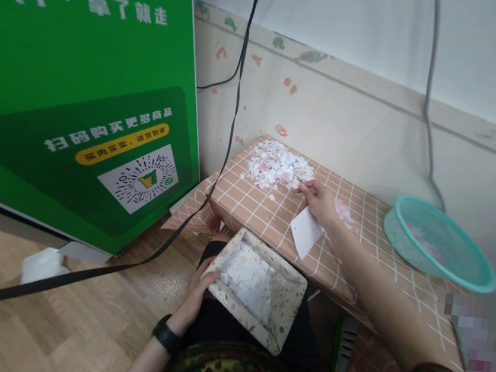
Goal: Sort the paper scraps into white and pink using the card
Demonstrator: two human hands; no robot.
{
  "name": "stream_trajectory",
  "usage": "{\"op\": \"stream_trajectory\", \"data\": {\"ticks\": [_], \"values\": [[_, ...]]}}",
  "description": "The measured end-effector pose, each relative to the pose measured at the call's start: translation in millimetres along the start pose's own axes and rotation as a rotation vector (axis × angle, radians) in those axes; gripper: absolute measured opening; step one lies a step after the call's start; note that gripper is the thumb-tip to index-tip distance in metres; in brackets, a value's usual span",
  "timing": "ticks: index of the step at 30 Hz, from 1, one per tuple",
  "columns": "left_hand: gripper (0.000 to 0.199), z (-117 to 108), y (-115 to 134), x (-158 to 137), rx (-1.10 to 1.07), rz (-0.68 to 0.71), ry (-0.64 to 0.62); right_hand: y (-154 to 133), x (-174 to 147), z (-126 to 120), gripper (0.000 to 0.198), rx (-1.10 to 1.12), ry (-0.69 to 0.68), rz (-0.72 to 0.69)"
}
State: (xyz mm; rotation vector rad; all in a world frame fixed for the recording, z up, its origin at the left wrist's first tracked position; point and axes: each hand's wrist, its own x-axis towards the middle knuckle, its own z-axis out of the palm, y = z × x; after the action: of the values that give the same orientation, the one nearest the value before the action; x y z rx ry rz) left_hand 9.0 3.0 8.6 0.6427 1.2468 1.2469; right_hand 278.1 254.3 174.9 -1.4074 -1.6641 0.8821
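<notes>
Paper scraps [277, 165] and tray [287, 305]
The left hand [199, 288] gripped the tray at 9 o'clock; the right hand [319, 201] was at the scraps' 4 o'clock edge, its grasp unclear.

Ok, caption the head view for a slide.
Left hand holds a tray of scraps; right hand by the paper pile.
</notes>
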Motion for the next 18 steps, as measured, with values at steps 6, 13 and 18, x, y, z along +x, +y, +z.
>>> {"op": "stream_trajectory", "data": {"ticks": [6,13,18], "values": [[0.05,0,0,-1,-0.015,-0.006,-0.015,10,3,-3,0.042,-0.093,-0.006,-0.021],[0.052,-3,-8,1,-0.038,-0.03,-0.03,20,8,-3,0.039,-0.124,0.026,-0.103],[0.051,-1,-6,1,-0.041,-0.031,-0.019,-1,-10,-18,0.046,-0.132,-0.073,-0.053]]}}
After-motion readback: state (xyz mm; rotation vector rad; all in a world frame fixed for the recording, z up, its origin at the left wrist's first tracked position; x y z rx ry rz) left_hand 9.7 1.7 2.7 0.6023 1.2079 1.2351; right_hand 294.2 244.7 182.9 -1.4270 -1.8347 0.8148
